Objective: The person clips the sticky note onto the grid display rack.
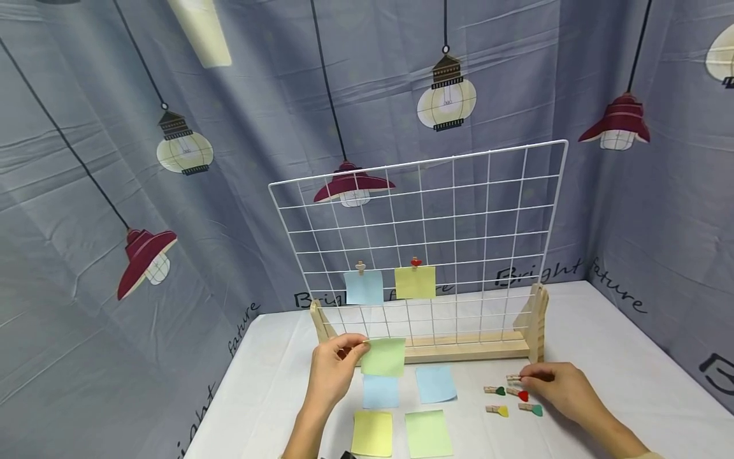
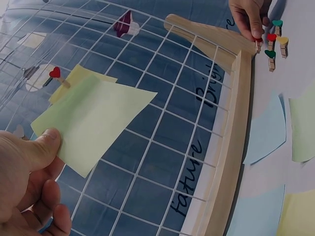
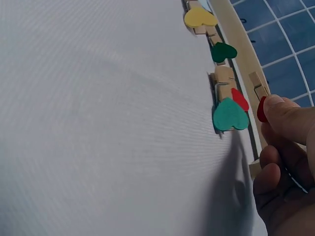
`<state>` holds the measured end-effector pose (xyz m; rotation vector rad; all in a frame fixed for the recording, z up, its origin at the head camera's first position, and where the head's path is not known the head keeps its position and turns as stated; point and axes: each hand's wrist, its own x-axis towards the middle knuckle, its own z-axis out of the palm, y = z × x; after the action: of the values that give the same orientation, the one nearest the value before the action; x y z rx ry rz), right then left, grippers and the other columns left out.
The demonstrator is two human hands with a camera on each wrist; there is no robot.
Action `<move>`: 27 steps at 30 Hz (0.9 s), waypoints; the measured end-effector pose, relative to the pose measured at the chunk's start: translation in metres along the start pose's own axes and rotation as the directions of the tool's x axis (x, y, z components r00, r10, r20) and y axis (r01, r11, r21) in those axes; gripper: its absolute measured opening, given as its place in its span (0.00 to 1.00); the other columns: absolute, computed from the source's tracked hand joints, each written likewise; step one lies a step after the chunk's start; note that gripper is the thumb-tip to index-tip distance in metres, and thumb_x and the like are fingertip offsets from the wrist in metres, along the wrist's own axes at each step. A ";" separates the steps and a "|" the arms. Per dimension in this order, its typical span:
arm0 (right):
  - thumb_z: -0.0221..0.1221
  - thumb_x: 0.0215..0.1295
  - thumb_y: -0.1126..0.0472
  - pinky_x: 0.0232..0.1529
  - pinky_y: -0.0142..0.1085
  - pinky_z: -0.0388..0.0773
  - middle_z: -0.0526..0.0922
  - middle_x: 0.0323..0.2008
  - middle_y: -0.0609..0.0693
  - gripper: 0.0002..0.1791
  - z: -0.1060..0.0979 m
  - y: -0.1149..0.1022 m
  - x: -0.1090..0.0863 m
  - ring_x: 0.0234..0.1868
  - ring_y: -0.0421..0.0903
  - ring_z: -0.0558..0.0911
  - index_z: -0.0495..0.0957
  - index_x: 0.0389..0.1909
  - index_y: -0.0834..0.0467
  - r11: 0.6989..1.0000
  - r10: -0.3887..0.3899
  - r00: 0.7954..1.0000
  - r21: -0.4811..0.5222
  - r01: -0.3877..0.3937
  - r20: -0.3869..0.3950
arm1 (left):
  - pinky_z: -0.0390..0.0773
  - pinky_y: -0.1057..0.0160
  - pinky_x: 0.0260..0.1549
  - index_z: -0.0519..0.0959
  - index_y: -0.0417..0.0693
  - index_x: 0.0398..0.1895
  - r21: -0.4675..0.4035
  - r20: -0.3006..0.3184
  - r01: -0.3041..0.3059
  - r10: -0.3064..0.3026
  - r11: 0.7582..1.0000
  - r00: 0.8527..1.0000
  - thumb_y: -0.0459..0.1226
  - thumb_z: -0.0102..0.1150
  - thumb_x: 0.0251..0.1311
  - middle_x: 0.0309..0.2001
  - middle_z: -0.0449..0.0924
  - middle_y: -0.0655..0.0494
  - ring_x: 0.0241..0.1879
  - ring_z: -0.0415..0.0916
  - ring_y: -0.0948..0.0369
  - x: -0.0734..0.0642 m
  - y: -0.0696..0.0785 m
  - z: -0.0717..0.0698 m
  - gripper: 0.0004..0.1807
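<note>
My left hand (image 1: 335,366) pinches a light green sticky note (image 1: 384,357) by its left edge, thumb on its face, in front of the wire grid's lower part. In the left wrist view the same note (image 2: 96,123) partly covers a yellow note clipped behind it. At the right, my right hand (image 1: 559,386) pinches a small wooden clothespin with a red heart (image 3: 262,109) between thumb and fingers, near the grid's base. Close to that hand lie several heart clothespins: dark green (image 1: 496,390), red (image 1: 518,394), yellow (image 1: 497,410) and teal (image 1: 531,409).
A white wire grid (image 1: 453,157) stands on a wooden base (image 1: 470,349). Clothespins hold a blue note (image 1: 364,290) and a yellow note (image 1: 415,285) on it. On the white table (image 1: 258,382) lie two blue notes (image 1: 436,384), a yellow note (image 1: 372,433) and a green note (image 1: 429,435).
</note>
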<state>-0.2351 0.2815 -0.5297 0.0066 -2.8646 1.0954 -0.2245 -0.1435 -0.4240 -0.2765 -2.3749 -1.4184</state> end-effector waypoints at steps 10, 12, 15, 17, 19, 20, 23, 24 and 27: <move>0.68 0.66 0.52 0.34 0.37 0.74 0.89 0.43 0.50 0.06 -0.014 -0.008 -0.002 0.42 0.48 0.80 0.89 0.39 0.49 1.000 0.013 1.000 0.025 -0.013 0.003 | 0.75 0.70 0.26 0.90 0.53 0.35 -0.011 0.012 -0.015 0.015 1.000 1.000 0.40 0.74 0.59 0.31 0.88 0.62 0.25 0.74 0.67 0.002 -0.001 0.003 0.03; 0.68 0.66 0.52 0.37 0.39 0.77 0.90 0.44 0.50 0.06 -0.017 -0.011 -0.003 0.45 0.50 0.83 0.89 0.39 0.49 1.000 -0.006 1.000 0.012 0.006 -0.018 | 0.75 0.70 0.26 0.90 0.53 0.35 -0.018 0.015 -0.016 0.016 1.000 1.000 0.40 0.74 0.59 0.30 0.87 0.62 0.25 0.74 0.67 0.002 0.000 0.003 0.03; 0.68 0.67 0.54 0.39 0.39 0.79 0.90 0.43 0.50 0.07 -0.021 -0.015 -0.003 0.44 0.49 0.85 0.88 0.41 0.51 0.999 -0.018 1.000 0.027 0.018 -0.023 | 0.75 0.70 0.27 0.90 0.54 0.34 -0.026 0.018 -0.021 0.021 0.999 1.000 0.40 0.73 0.59 0.29 0.87 0.61 0.25 0.73 0.68 0.003 -0.001 0.004 0.03; 0.67 0.68 0.57 0.36 0.36 0.80 0.89 0.42 0.51 0.07 -0.023 -0.019 -0.003 0.39 0.45 0.85 0.87 0.42 0.54 0.997 -0.008 1.000 0.075 0.009 -0.017 | 0.75 0.70 0.27 0.90 0.54 0.34 -0.030 0.020 -0.023 0.024 0.999 1.000 0.39 0.73 0.59 0.29 0.87 0.61 0.25 0.73 0.68 0.003 -0.001 0.005 0.02; 0.65 0.69 0.61 0.34 0.34 0.82 0.89 0.40 0.52 0.07 -0.025 -0.023 -0.004 0.34 0.42 0.84 0.85 0.44 0.58 0.992 -0.001 1.000 0.130 0.002 -0.006 | 0.75 0.69 0.27 0.90 0.53 0.34 -0.031 0.021 -0.026 0.027 0.999 0.999 0.39 0.73 0.59 0.30 0.87 0.60 0.25 0.73 0.68 0.004 -0.002 0.006 0.02; 0.64 0.70 0.62 0.33 0.33 0.82 0.89 0.39 0.52 0.07 -0.025 -0.025 -0.004 0.33 0.42 0.84 0.85 0.44 0.60 0.988 0.003 1.000 0.152 -0.002 -0.005 | 0.75 0.69 0.27 0.90 0.53 0.34 -0.033 0.022 -0.026 0.027 0.999 0.999 0.39 0.73 0.59 0.30 0.87 0.60 0.25 0.73 0.68 0.004 -0.002 0.006 0.02; 0.63 0.71 0.64 0.35 0.34 0.84 0.89 0.38 0.53 0.06 -0.026 -0.029 -0.006 0.32 0.41 0.85 0.83 0.44 0.62 0.982 0.005 1.000 0.189 -0.004 -0.003 | 0.75 0.69 0.26 0.90 0.53 0.34 -0.035 0.022 -0.024 0.025 0.999 0.999 0.39 0.73 0.60 0.30 0.87 0.60 0.25 0.73 0.68 0.004 -0.001 0.007 0.02; 0.63 0.71 0.64 0.35 0.35 0.85 0.89 0.37 0.52 0.06 -0.027 -0.030 -0.006 0.32 0.41 0.85 0.83 0.44 0.62 0.982 0.001 1.000 0.191 -0.001 -0.002 | 0.75 0.69 0.26 0.90 0.53 0.34 -0.037 0.023 -0.023 0.024 0.999 0.999 0.38 0.73 0.60 0.30 0.87 0.60 0.25 0.73 0.68 0.004 -0.001 0.007 0.02; 0.62 0.72 0.64 0.35 0.35 0.85 0.88 0.36 0.51 0.06 -0.029 -0.033 -0.007 0.31 0.39 0.84 0.83 0.44 0.61 0.981 -0.010 1.000 0.192 0.010 -0.003 | 0.75 0.70 0.26 0.90 0.53 0.35 -0.038 0.025 -0.022 0.023 0.999 0.999 0.38 0.73 0.60 0.30 0.87 0.60 0.25 0.73 0.67 0.005 0.000 0.008 0.02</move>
<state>-0.2251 0.2756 -0.4868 0.0305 -2.7410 1.3644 -0.2304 -0.1364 -0.4251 -0.3321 -2.3598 -1.4594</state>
